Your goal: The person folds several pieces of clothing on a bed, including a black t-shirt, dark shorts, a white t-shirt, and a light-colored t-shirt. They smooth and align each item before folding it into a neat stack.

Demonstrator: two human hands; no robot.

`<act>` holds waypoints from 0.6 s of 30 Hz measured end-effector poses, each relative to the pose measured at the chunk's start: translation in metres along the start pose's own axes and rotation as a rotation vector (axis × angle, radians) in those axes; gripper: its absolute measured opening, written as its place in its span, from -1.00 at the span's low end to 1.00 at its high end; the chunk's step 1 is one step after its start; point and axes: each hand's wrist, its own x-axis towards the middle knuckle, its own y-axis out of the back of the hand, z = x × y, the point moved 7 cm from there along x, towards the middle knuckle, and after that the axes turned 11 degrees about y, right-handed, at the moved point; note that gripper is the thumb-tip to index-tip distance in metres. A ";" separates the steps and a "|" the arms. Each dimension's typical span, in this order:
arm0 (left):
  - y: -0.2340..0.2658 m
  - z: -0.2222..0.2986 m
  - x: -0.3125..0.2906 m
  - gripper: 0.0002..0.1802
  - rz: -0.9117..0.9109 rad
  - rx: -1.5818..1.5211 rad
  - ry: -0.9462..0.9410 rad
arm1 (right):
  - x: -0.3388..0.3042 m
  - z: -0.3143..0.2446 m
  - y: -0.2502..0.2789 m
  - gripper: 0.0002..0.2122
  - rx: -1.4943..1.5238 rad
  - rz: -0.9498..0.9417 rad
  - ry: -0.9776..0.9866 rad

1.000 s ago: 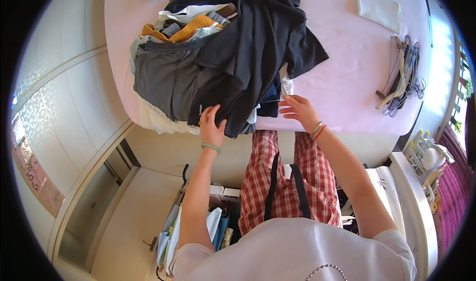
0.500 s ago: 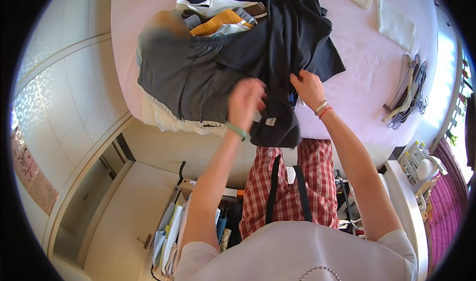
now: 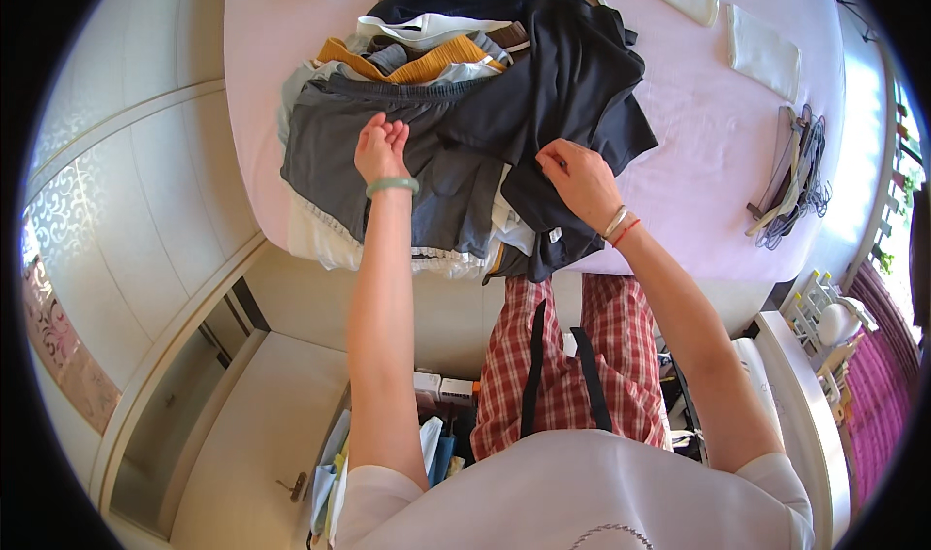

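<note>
My left hand [image 3: 381,150] is held over a pair of dark grey shorts [image 3: 388,143] with an elastic waistband. Its fingers are loosely bent and apart, holding nothing. To its right, my right hand [image 3: 580,179] pinches the black garment [image 3: 572,75], which looks like a short-sleeved shirt and lies crumpled over the right part of the pile. The black garment's lower end droops at the bed's near edge, a small white label [image 3: 555,235] on it. Mustard [image 3: 436,62] and white [image 3: 422,34] clothes show beyond the shorts' waistband.
The pile rests on a pink-sheeted bed [image 3: 698,181]. Tangled hangers [image 3: 790,181] and a folded white cloth [image 3: 764,53] lie at the right. A wardrobe [image 3: 136,181] stands left. Hung or folded fabrics [image 3: 436,448] sit below the bed edge, near my legs.
My left hand has moved from beside the black garment up and left, over the grey shorts. My right hand has shifted slightly left, and the black garment's lower end has changed shape.
</note>
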 end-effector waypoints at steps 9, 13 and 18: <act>-0.035 -0.006 0.013 -0.66 0.095 0.221 0.271 | 0.014 -0.070 -0.009 -0.86 0.184 -0.015 0.262; -0.019 0.000 0.013 -0.73 0.025 -0.122 -0.006 | -0.001 -0.061 -0.004 -0.88 0.289 -0.025 0.183; -0.007 0.041 -0.072 -0.87 -0.241 -0.362 -0.102 | -0.010 -0.068 0.018 -0.88 0.327 0.183 0.192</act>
